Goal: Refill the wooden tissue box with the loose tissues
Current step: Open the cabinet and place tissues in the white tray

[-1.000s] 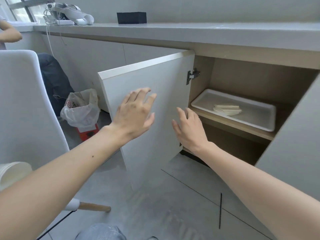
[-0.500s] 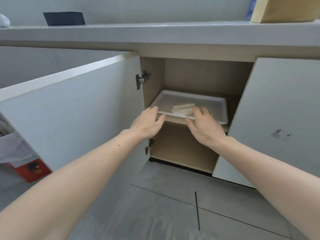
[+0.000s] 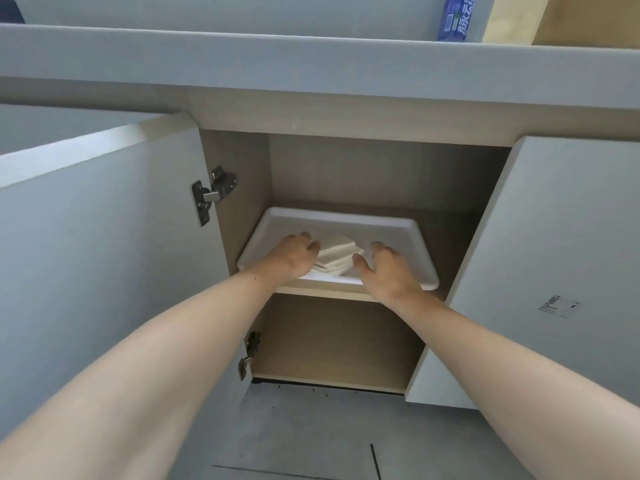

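A small stack of loose white tissues (image 3: 337, 255) lies in a white tray (image 3: 408, 227) on the shelf of an open cabinet. My left hand (image 3: 294, 258) is in the tray at the stack's left end, with its fingers curled down over that edge. At the stack's right end my right hand (image 3: 385, 269) has its thumb against the tissues and its fingers bent over them. A tan wooden box (image 3: 585, 19), only partly in view, stands on the countertop at the upper right.
The left cabinet door (image 3: 104, 244) stands wide open beside my left arm, and the right door (image 3: 554, 258) is ajar. A blue packet (image 3: 455, 17) stands next to the wooden box. The grey countertop edge (image 3: 311, 64) overhangs the cabinet. Below the shelf is a lower compartment.
Both hands have moved from the tray's front rim into the tray and closed in on the two ends of the tissue stack. The view has moved closer to the cabinet.
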